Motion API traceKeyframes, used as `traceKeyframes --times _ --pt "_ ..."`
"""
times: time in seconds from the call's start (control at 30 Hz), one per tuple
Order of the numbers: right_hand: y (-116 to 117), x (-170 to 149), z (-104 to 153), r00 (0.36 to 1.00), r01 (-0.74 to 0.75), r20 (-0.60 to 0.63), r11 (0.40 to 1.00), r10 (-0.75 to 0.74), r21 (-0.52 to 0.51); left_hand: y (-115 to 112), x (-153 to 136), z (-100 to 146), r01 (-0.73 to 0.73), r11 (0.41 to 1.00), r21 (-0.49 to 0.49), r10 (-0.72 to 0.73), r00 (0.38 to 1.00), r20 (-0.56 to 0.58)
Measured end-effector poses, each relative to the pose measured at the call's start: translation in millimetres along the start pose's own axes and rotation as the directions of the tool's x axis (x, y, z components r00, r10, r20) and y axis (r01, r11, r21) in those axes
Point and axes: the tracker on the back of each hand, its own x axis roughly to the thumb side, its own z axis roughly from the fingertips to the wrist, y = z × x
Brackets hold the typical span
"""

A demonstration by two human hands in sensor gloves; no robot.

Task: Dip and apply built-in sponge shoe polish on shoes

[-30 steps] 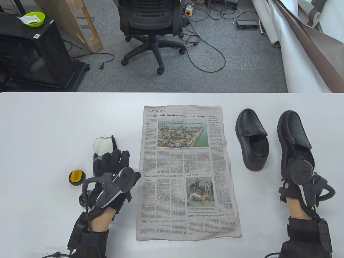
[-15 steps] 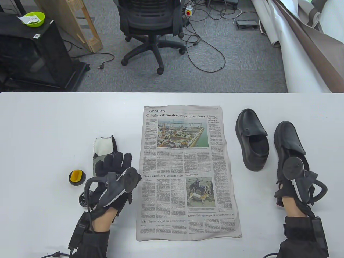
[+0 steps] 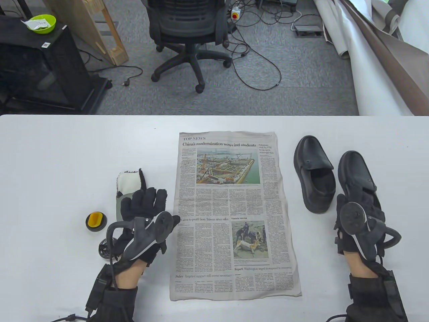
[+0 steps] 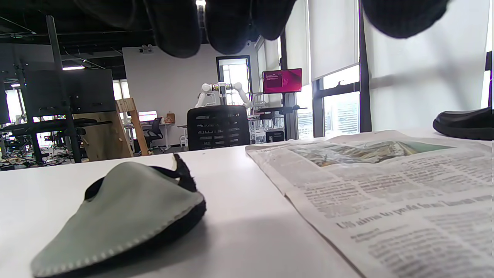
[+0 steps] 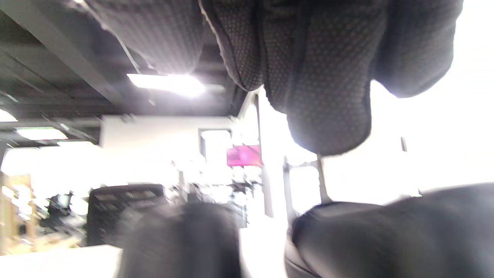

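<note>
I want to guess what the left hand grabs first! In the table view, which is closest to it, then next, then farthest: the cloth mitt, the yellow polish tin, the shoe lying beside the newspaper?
1. Cloth mitt, just beyond the left hand.
2. Yellow polish tin, to its left.
3. Shoe, right of the newspaper.

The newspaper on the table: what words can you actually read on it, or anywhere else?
All on the newspaper:
"TOP NEWS"
"China's modernization wows intl students"
"US aims to profit from Taiwan arms sales"
"Timely rescue"
"Policy: Targeted support still seems necessary"
Body columns: too small to read.
The shoes and polish tin show no readable text.

Grey carpet (image 3: 301, 84); black office chair (image 3: 187, 30); loose cables (image 3: 264, 67); wooden frame (image 3: 90, 27); windows (image 4: 339, 112).
</note>
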Motion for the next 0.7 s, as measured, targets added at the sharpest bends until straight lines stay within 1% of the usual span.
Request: traceKeyframes --times 0.03,0.13,0.23,0.27,0.33,0.5,0.57,0.7 --pt "-6 9 4 0.998 0.033 0.052 0.999 -0.033 -0.015 0 1 0 -0.004 1.000 0.006 0.004 1.000 0.005" --pt "-19 34 16 0.981 0.078 0.178 0.996 -0.071 -0.033 0 4 1 0.000 1.000 0.013 0.000 1.000 0.020" --pt "-23 56 30 0.949 0.119 0.295 0.993 -0.114 0.002 1 6 3 0.014 0.995 0.101 -0.016 1.000 0.017" --pt "-23 61 34 0.938 0.141 0.319 0.990 -0.138 0.015 2 6 3 0.022 0.993 0.112 -0.025 0.999 0.020" --pt "-21 69 40 0.922 0.153 0.352 0.987 -0.159 0.045 2 6 4 0.041 0.994 0.099 -0.044 0.999 0.028" --pt "-12 87 51 0.888 0.060 0.446 0.990 -0.110 0.126 0 8 3 0.023 0.999 0.034 -0.024 0.999 0.044" --pt "-8 91 54 0.873 0.027 0.478 0.988 -0.099 0.155 -1 9 3 0.044 0.999 -0.026 -0.042 0.997 0.060" --pt "1 92 57 0.861 -0.017 0.505 0.988 -0.066 0.157 -2 10 3 0.052 0.997 -0.062 -0.048 0.996 0.077"
